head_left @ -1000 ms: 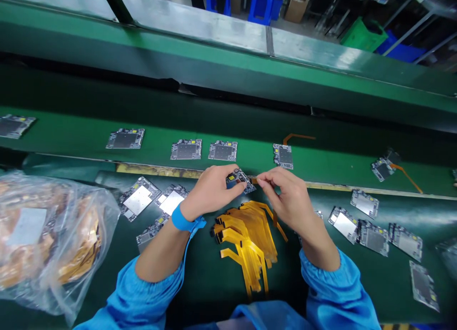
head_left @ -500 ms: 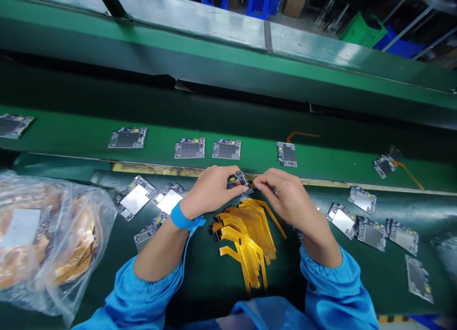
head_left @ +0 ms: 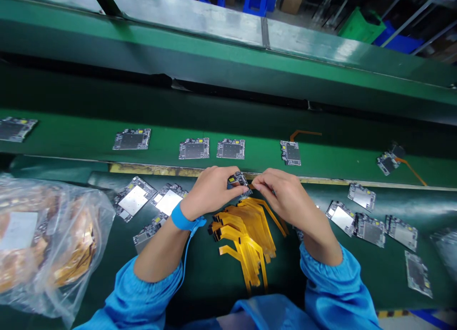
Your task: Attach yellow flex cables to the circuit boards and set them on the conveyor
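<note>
My left hand point(head_left: 210, 191) is closed around a small circuit board point(head_left: 238, 181), held just above the dark green bench. My right hand point(head_left: 282, 194) pinches the end of an orange flex cable point(head_left: 277, 219) right at the board's right edge. Below both hands lies a pile of yellow flex cables point(head_left: 246, 235). A blue strap point(head_left: 181, 220) circles my left wrist. Both arms are in blue sleeves.
Several circuit boards lie on the bench at my left point(head_left: 134, 197) and right point(head_left: 369, 227). More boards sit spaced along the green conveyor belt point(head_left: 71, 135), one point(head_left: 291, 152) with an orange cable attached. A clear plastic bag of parts point(head_left: 43, 244) fills the left.
My hands have stayed together on the board, the right fingers closing in a little on its edge. The boards on the belt have shifted slightly to the right.
</note>
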Tool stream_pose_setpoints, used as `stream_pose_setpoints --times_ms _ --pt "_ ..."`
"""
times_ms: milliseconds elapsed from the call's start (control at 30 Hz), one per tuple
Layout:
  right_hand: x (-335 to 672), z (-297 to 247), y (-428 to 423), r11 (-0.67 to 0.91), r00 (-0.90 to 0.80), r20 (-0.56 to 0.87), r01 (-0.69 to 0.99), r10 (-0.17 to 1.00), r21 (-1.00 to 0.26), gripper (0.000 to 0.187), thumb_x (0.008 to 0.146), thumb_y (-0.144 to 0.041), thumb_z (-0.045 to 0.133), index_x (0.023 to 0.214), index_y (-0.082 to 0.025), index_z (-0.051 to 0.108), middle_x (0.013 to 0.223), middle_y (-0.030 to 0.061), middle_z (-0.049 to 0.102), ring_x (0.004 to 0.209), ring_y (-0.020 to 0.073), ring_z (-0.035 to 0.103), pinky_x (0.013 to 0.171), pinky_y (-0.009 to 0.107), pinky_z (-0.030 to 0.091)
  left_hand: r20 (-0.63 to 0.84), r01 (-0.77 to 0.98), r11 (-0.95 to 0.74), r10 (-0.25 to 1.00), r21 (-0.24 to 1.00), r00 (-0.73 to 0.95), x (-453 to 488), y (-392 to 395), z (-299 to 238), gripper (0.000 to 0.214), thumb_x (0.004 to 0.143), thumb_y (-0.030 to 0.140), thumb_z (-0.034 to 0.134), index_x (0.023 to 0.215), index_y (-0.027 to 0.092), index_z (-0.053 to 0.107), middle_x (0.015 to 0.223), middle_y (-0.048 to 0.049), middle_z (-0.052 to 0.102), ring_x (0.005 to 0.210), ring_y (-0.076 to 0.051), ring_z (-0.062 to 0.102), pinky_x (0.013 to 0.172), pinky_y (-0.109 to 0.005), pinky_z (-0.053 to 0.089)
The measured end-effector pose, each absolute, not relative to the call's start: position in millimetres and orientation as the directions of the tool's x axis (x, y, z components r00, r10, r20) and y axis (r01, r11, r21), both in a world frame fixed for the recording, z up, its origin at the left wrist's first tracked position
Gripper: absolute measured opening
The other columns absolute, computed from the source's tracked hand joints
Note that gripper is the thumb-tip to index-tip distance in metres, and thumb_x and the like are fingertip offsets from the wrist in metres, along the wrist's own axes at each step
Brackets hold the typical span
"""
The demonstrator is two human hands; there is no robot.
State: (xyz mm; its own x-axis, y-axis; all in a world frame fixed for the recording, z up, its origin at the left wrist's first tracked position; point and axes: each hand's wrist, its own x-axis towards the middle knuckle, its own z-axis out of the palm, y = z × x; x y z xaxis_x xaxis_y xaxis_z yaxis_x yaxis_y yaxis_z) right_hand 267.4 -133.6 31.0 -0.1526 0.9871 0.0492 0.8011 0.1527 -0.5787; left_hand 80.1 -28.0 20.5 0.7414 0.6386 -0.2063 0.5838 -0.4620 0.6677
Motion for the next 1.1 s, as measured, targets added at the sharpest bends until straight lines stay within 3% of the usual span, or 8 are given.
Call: stream_pose_setpoints --times_ms 400,600,800,933,1000,1100 --pt "267.8 31.6 -132.0 0.149 -0.151 0.045 0.795 0.987 -0.587 0.023 0.105 -0.019 0.048 0.091 -0.019 0.065 0.084 0.0050 0.066 0.078 0.0184 0.060 0.071 0.031 0.044 -0.167 0.580 -0.478 0.659 0.659 0.733 80.5 -29.2 17.0 0.036 0.087 0.045 0.066 0.068 0.022 0.046 0.054 0.0043 0.046 0.048 -0.014 0.038 0.054 -0.029 0.020" --pt "268.8 32.1 -132.4 0.145 -0.146 0.046 0.791 0.988 -0.595 0.021 0.104 -0.018 0.049 0.089 -0.019 0.064 0.083 0.0042 0.065 0.076 0.0179 0.059 0.070 0.030 0.043 -0.141 0.583 -0.489 0.676 0.649 0.724 82.7 -31.3 17.4 0.044 0.085 0.048 0.066 0.063 0.023 0.038 0.054 0.0044 0.041 0.051 -0.014 0.037 0.055 -0.030 0.019" --pt "267.3 33.1 -132.3 0.145 -0.134 0.063 0.780 0.989 -0.609 0.021 0.103 -0.019 0.050 0.089 -0.019 0.065 0.083 0.0042 0.066 0.077 0.0180 0.061 0.069 0.030 0.044 -0.121 0.580 -0.436 0.719 0.688 0.684 84.5 -34.8 15.2 0.042 0.082 0.040 0.065 0.060 0.022 0.033 0.052 0.0044 0.038 0.052 -0.012 0.035 0.055 -0.029 0.019" --pt "269.0 27.7 -130.9 0.106 -0.043 0.110 0.733 0.993 -0.671 0.012 0.101 -0.026 0.059 0.107 -0.020 0.068 0.101 0.0079 0.074 0.090 0.0212 0.069 0.078 0.033 0.052 -0.142 0.566 -0.375 0.731 0.734 0.668 83.0 -32.0 14.0 0.038 0.084 0.043 0.063 0.063 0.021 0.042 0.056 0.0028 0.045 0.054 -0.013 0.041 0.053 -0.028 0.023" --pt "269.7 22.8 -129.8 0.065 0.001 0.090 0.678 0.996 -0.733 0.025 0.097 -0.028 0.065 0.121 -0.021 0.065 0.105 0.0070 0.077 0.093 0.0216 0.072 0.081 0.034 0.054 -0.155 0.534 -0.356 0.705 0.767 0.692 81.8 -29.8 14.6 0.035 0.089 0.046 0.058 0.066 0.021 0.048 0.059 0.0013 0.050 0.055 -0.014 0.046 0.052 -0.028 0.027" --pt "270.4 15.7 -127.6 0.035 -0.012 0.035 0.590 0.999 -0.807 0.019 0.097 -0.027 0.064 0.115 -0.023 0.069 0.097 0.0030 0.079 0.086 0.0188 0.074 0.077 0.031 0.055 -0.132 0.464 -0.363 0.656 0.808 0.743 79.6 -27.5 15.6 0.030 0.093 0.046 0.055 0.078 0.019 0.059 0.071 -0.0026 0.063 0.064 -0.017 0.058 0.056 -0.028 0.039"
